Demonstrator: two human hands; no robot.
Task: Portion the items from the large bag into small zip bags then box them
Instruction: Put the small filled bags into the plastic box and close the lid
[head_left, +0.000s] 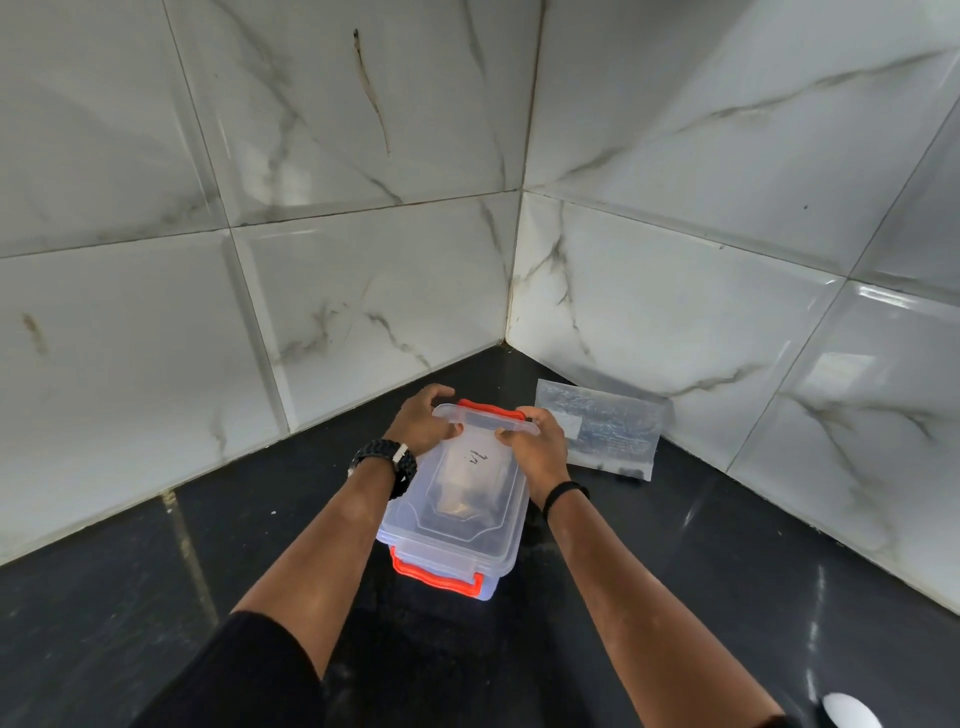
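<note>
A clear plastic box (452, 540) with a translucent lid and orange latches stands on the black counter, lid on. Small bagged items show dimly through the lid. My left hand (423, 421) grips the lid's far left corner, thumb on top and fingers curled over the far edge. At the far right corner my right hand (535, 441) grips the lid beside the far orange latch (491, 408). The near orange latch (436, 574) hangs at the front. A large clear zip bag (608, 431) lies flat to the right, near the wall.
The black counter (156, 597) sits in a corner of white marble-pattern tiled walls (363, 260), which close off the far and right sides. A white rounded object (852, 712) pokes in at the bottom right edge.
</note>
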